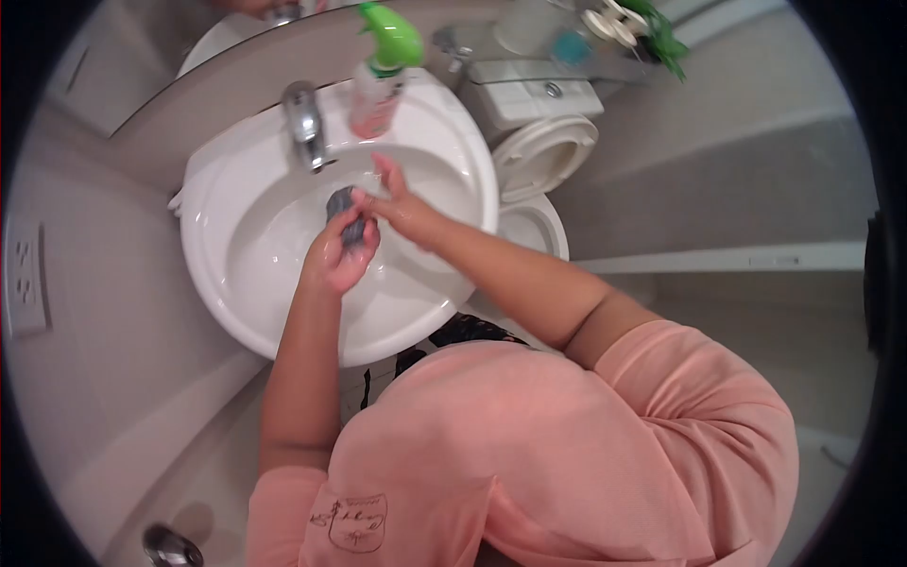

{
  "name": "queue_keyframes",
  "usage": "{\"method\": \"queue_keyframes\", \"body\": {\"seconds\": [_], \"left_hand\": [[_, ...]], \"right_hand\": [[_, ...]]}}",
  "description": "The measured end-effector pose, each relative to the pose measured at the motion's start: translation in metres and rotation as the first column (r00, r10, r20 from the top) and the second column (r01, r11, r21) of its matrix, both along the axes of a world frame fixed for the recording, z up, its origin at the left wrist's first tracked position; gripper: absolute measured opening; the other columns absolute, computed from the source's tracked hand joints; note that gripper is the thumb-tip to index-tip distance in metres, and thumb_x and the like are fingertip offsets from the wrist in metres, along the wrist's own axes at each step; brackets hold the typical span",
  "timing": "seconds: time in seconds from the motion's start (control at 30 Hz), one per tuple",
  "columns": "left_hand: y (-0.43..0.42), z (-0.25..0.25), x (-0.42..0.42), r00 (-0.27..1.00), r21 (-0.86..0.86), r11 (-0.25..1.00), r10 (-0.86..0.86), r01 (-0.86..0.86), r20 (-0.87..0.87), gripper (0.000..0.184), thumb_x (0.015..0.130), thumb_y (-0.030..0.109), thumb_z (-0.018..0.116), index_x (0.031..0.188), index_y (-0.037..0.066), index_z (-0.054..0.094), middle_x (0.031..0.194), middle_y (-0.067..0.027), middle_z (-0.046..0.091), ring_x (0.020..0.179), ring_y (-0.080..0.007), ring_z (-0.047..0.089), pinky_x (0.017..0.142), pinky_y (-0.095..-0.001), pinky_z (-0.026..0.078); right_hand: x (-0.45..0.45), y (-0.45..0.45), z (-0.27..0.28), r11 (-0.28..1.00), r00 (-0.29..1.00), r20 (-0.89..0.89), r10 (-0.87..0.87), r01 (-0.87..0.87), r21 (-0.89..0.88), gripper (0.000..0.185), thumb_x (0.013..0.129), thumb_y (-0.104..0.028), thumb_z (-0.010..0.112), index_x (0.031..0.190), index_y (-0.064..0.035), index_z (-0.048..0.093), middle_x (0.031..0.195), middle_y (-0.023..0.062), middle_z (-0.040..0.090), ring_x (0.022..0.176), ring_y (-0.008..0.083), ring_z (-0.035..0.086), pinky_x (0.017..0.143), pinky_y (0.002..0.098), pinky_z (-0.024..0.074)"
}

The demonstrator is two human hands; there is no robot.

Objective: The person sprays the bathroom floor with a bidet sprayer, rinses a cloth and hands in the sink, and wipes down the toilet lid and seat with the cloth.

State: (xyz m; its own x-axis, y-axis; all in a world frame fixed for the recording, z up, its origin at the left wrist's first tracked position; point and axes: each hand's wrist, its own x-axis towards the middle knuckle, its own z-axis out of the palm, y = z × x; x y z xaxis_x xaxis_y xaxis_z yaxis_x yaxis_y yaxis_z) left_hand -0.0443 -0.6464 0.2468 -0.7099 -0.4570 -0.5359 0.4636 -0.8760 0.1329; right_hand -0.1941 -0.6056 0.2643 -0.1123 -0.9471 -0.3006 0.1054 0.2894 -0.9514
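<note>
A dark grey object (346, 215), perhaps a cloth or sponge, is held over the basin of the white sink (274, 274). My left hand (344, 253) is wrapped round it from below. On its right side my right hand (399, 206) touches its upper edge with some fingertips, while other fingers stretch up towards the faucet side. Both hands look wet. Behind them stands the chrome faucet (307, 128); whether water runs from it I cannot tell. A spray bottle (376, 99) with a green head stands upright on the sink's back rim.
To the right of the sink is a white toilet (534, 104) with its lid raised. A glass shelf above it holds a turquoise item (571, 49) and a plant (661, 42). A mirror edge runs behind the faucet. A wall socket (25, 279) is at far left.
</note>
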Motion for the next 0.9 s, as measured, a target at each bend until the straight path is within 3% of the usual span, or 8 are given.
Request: {"method": "queue_keyframes", "body": {"seconds": [0.1, 0.2, 0.27, 0.37, 0.47, 0.63, 0.77, 0.9], "left_hand": [[0.024, 0.010, 0.000, 0.973, 0.009, 0.976, -0.217, 0.218, -0.078, 0.020, 0.087, 0.010, 0.061, 0.104, 0.005, 0.053, 0.087, -0.0051, 0.056, 0.074, -0.0139, 0.055, 0.061, -0.0219, 0.051], [0.032, 0.014, 0.004, 0.937, -0.014, 0.945, -0.325, 0.326, -0.131, 0.023, 0.086, 0.013, 0.064, 0.105, 0.006, 0.053, 0.084, -0.0022, 0.053, 0.073, -0.0101, 0.052, 0.057, -0.0174, 0.047], [0.034, 0.017, 0.006, 0.916, -0.055, 0.933, -0.360, 0.356, -0.175, 0.025, 0.085, 0.014, 0.066, 0.104, 0.007, 0.053, 0.083, -0.0005, 0.051, 0.073, -0.0085, 0.051, 0.055, -0.0153, 0.045], [0.031, 0.026, 0.003, 0.834, -0.118, 0.864, -0.504, 0.490, -0.224, 0.027, 0.082, 0.019, 0.072, 0.100, 0.009, 0.054, 0.078, 0.0017, 0.049, 0.064, -0.0070, 0.047, 0.050, -0.0130, 0.042], [0.018, 0.035, -0.001, 0.691, -0.443, 0.708, -0.684, 0.550, -0.236, 0.029, 0.074, 0.029, 0.081, 0.081, 0.015, 0.056, 0.069, 0.0040, 0.047, 0.049, -0.0046, 0.039, 0.039, -0.0154, 0.031], [0.015, 0.065, -0.013, 0.732, -0.409, 0.680, -0.680, 0.609, -0.042, 0.047, 0.061, 0.026, 0.088, 0.078, 0.014, 0.046, 0.070, 0.0041, 0.043, 0.057, -0.0061, 0.039, 0.047, -0.0201, 0.028], [0.026, 0.078, -0.032, 0.808, -0.523, 0.624, -0.519, 0.581, 0.279, 0.027, 0.075, 0.017, 0.074, 0.080, 0.014, 0.048, 0.069, 0.0032, 0.044, 0.053, -0.0071, 0.037, 0.046, -0.0207, 0.029], [0.020, 0.017, -0.039, 0.774, -0.574, 0.569, -0.191, 0.589, 0.604, 0.012, 0.082, 0.011, 0.062, 0.090, 0.005, 0.055, 0.074, -0.0004, 0.050, 0.054, -0.0092, 0.039, 0.050, -0.0230, 0.031]], "right_hand": [[-0.001, 0.027, -0.022, 0.969, 0.676, 0.733, -0.073, -0.126, 0.213, 0.084, 0.084, -0.039, 0.069, 0.147, -0.0160, 0.019, 0.131, 0.0154, 0.048, 0.124, 0.0235, 0.045, 0.097, 0.0346, 0.0427], [-0.012, 0.020, 0.002, 0.959, 0.522, 0.844, 0.125, -0.281, 0.032, 0.069, 0.082, -0.022, 0.072, 0.139, -0.0113, 0.033, 0.117, 0.0139, 0.056, 0.114, 0.0236, 0.055, 0.087, 0.0312, 0.0488], [-0.019, 0.005, 0.009, 0.884, 0.693, 0.570, 0.441, -0.446, -0.142, 0.052, 0.077, -0.004, 0.070, 0.123, -0.0074, 0.046, 0.108, 0.0144, 0.059, 0.107, 0.0263, 0.060, 0.085, 0.0301, 0.0498], [-0.012, -0.006, 0.029, 0.782, 0.601, 0.500, 0.624, -0.494, -0.381, 0.043, 0.073, 0.007, 0.066, 0.111, -0.0044, 0.050, 0.105, 0.0156, 0.061, 0.100, 0.0269, 0.064, 0.077, 0.0285, 0.0527], [-0.012, -0.006, 0.067, 0.764, 0.547, 0.534, 0.645, -0.448, -0.465, 0.047, 0.074, 0.004, 0.067, 0.116, -0.0037, 0.049, 0.099, 0.0137, 0.062, 0.085, 0.0201, 0.065, 0.067, 0.0284, 0.0538], [-0.023, -0.011, 0.107, 0.747, 0.655, 0.361, 0.664, -0.575, -0.333, 0.053, 0.080, -0.003, 0.064, 0.129, -0.0067, 0.045, 0.091, 0.0082, 0.061, 0.059, 0.0078, 0.048, 0.053, 0.0250, 0.0470], [-0.023, -0.009, 0.123, 0.785, 0.764, 0.179, 0.620, -0.609, -0.114, 0.039, 0.087, -0.014, 0.059, 0.125, -0.0136, 0.050, 0.084, 0.0046, 0.057, 0.061, 0.0093, 0.047, 0.055, 0.0250, 0.0403], [0.002, -0.022, 0.064, 0.949, 0.938, -0.342, 0.056, -0.156, -0.272, 0.019, 0.090, -0.019, 0.057, 0.107, -0.0106, 0.057, 0.083, 0.0069, 0.059, 0.082, 0.0179, 0.056, 0.077, 0.0343, 0.0453]]}}
